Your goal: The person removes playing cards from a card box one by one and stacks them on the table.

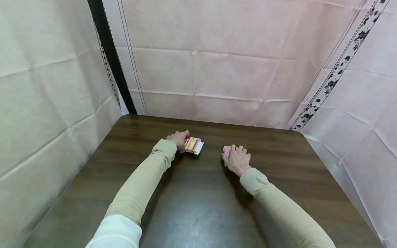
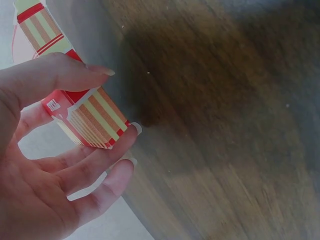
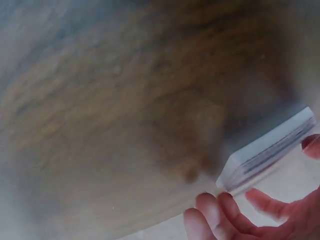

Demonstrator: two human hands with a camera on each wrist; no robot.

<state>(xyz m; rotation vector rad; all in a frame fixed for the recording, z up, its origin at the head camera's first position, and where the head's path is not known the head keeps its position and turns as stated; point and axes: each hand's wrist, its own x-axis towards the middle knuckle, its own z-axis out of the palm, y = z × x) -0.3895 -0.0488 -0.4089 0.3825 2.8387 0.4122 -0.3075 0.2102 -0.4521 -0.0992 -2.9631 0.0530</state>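
Note:
On the dark wooden table (image 1: 198, 210) my left hand (image 1: 179, 139) pinches a red-and-yellow striped card box (image 1: 193, 145), whose white flap sticks out to the right. In the left wrist view the thumb lies on top of the card box (image 2: 90, 117), the fingers (image 2: 112, 150) are curled beneath it, and my left hand (image 2: 121, 100) keeps it tilted above the table (image 2: 225, 125). My right hand (image 1: 238, 159) covers a pink-backed deck of cards (image 1: 227, 151). In the blurred right wrist view the deck (image 3: 270, 150) sits between the thumb and curled fingers (image 3: 210, 212).
Pale pink cloth walls (image 1: 217, 69) close in the table on the left, back and right. A dark vertical strip (image 1: 110, 55) runs down the back left corner. Bare table top lies between my forearms and toward the near edge.

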